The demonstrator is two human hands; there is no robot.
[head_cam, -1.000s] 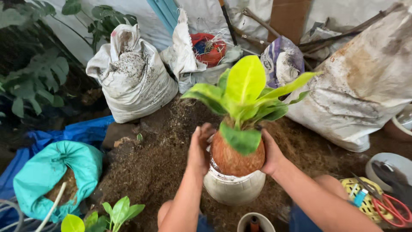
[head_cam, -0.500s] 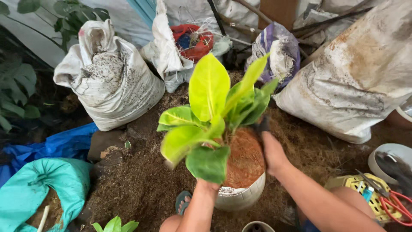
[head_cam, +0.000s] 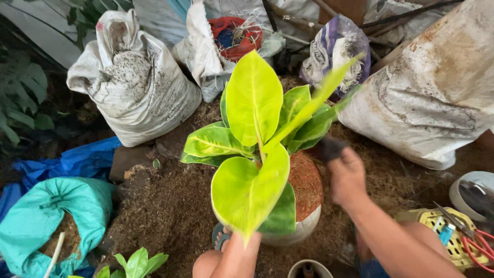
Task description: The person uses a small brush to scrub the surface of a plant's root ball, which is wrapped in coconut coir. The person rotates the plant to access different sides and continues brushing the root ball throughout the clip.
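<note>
The potted plant (head_cam: 257, 154) stands in the middle on loose soil (head_cam: 164, 206); sacks (head_cam: 128, 82) lie far left and far right, a basket (head_cam: 453, 231) near right.

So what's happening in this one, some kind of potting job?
A person is working a bright yellow-green leafy plant whose brown root ball sits in a white pot. The right hand is beside the root ball, holding something dark. The left hand is hidden behind the leaves. Loose brown soil covers the ground, with filled sacks around.
</note>
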